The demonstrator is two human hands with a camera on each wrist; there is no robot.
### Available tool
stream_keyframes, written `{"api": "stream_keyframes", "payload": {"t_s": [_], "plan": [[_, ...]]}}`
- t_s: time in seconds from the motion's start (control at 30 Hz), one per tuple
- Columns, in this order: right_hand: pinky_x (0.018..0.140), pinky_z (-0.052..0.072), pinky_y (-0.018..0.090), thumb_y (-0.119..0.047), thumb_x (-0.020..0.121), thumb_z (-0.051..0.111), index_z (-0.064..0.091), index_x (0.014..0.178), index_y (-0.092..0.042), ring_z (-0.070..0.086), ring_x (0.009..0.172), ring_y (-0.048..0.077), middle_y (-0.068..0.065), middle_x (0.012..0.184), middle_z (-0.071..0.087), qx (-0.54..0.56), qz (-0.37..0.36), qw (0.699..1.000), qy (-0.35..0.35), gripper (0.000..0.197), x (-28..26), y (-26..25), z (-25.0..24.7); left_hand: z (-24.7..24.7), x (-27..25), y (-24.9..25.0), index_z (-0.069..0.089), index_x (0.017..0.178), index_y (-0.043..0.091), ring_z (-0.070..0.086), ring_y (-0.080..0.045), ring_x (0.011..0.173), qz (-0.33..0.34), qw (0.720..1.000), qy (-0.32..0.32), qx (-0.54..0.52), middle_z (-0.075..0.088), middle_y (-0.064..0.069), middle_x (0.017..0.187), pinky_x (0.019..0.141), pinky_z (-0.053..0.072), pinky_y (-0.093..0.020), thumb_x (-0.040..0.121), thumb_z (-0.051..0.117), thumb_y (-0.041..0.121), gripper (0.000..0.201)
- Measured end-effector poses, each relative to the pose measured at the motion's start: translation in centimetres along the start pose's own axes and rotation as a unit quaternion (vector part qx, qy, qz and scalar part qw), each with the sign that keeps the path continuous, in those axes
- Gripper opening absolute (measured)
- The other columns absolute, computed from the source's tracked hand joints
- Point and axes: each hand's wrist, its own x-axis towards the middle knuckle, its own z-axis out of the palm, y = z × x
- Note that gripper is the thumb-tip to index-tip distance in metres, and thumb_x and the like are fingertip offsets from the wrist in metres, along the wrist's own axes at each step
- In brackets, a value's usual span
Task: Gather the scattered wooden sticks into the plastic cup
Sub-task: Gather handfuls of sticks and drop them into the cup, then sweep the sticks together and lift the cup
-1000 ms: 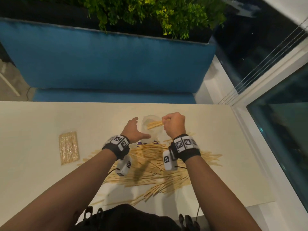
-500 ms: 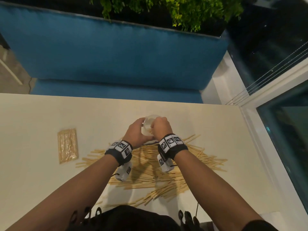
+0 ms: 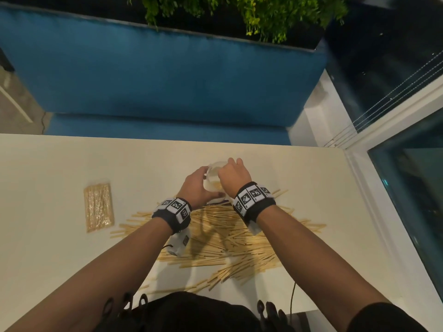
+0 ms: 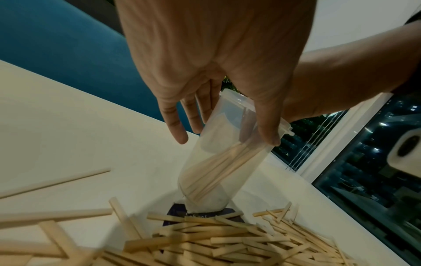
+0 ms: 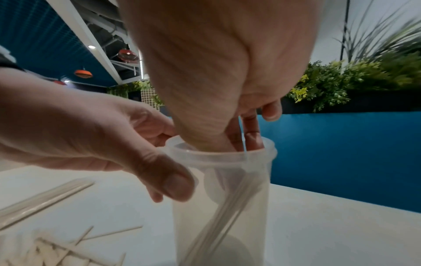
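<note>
Sticks (image 4: 218, 169) now inside clear cup (image 4: 230, 162), leaning.

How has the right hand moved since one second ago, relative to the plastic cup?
Yes. The right hand has come down over the plastic cup mouth; its fingers now reach inside, with sticks leaning within.

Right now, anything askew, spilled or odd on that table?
Most pale wooden sticks lie strewn across the cream table, not in the clear plastic cup. The left hand holds the cup; the right hand reaches into it. Nothing looks damaged.
</note>
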Motion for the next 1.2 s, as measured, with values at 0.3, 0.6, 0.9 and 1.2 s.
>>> {"api": "stream_keyframes", "payload": {"t_s": [0.3,0.6,0.9,1.2], "plan": [[0.094,0.038,0.035,-0.017,0.098,0.056,0.075,0.112,-0.019,0.049,0.108,0.022,0.000,0.113,0.066,0.209,0.054,0.960,0.178,0.025,-3.1,-0.4,0.2,-1.0,-2.2,-2.1,0.044,0.147,0.012,0.061,-0.022,0.117,-0.045,0.995,-0.027,0.079,0.060,-0.006,0.136,0.100,0.051,-0.039,0.081,0.083,0.036,0.081],[0.101,0.044,0.042,-0.017,0.097,0.056,0.076,0.106,-0.016,0.055,0.109,0.020,0.001,0.106,0.070,0.436,0.029,0.893,0.105,0.022,-9.7,-8.6,5.3,-3.3,-13.1,-10.8,0.068,0.094,0.023,0.065,-0.014,0.084,-0.096,0.984,-0.039,0.143,0.070,0.006,0.090,0.074,0.049,-0.027,0.094,0.067,0.029,0.007],[0.104,0.044,0.044,-0.029,0.082,0.077,0.048,0.138,-0.012,0.043,0.123,0.027,0.006,0.136,0.046,0.247,-0.028,0.968,-0.016,0.065,-10.5,-15.4,11.9,-5.4,-25.4,-17.2,0.059,0.070,0.028,0.062,-0.004,0.069,-0.164,0.952,-0.116,0.233,0.067,0.011,0.069,0.066,0.047,-0.026,0.090,0.066,0.045,0.027],[0.104,0.042,0.040,-0.006,0.086,0.067,0.054,0.130,-0.008,0.045,0.122,0.030,0.011,0.132,0.048,0.190,-0.030,0.980,-0.047,0.046,-9.6,-17.3,12.5,-7.4,-33.8,-21.2,0.068,0.067,0.023,0.066,0.001,0.058,-0.241,0.930,-0.168,0.220,0.070,0.014,0.058,0.066,0.052,-0.018,0.092,0.063,0.040,0.031]]}}
